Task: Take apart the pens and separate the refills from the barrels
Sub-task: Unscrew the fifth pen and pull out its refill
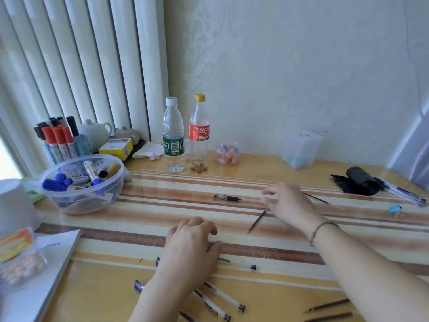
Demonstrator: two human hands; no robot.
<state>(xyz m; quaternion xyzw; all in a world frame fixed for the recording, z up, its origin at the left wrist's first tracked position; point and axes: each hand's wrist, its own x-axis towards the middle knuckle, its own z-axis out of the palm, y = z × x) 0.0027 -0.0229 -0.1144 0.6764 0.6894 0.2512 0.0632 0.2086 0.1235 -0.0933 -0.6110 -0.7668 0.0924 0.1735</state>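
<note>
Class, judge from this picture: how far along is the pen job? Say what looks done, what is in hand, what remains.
Done: empty clear barrels lie near the left hand, and loose refills lie bottom right. In hand: the right hand reaches an assembled pen, beside another refill. Left: that pen and the bundle of pens far right.

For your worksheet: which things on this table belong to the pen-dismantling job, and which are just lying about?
Job: pen at the right hand; empty barrels; loose refills.
Lying about: two bottles; marker bowl; teapot; blue clip.
</note>
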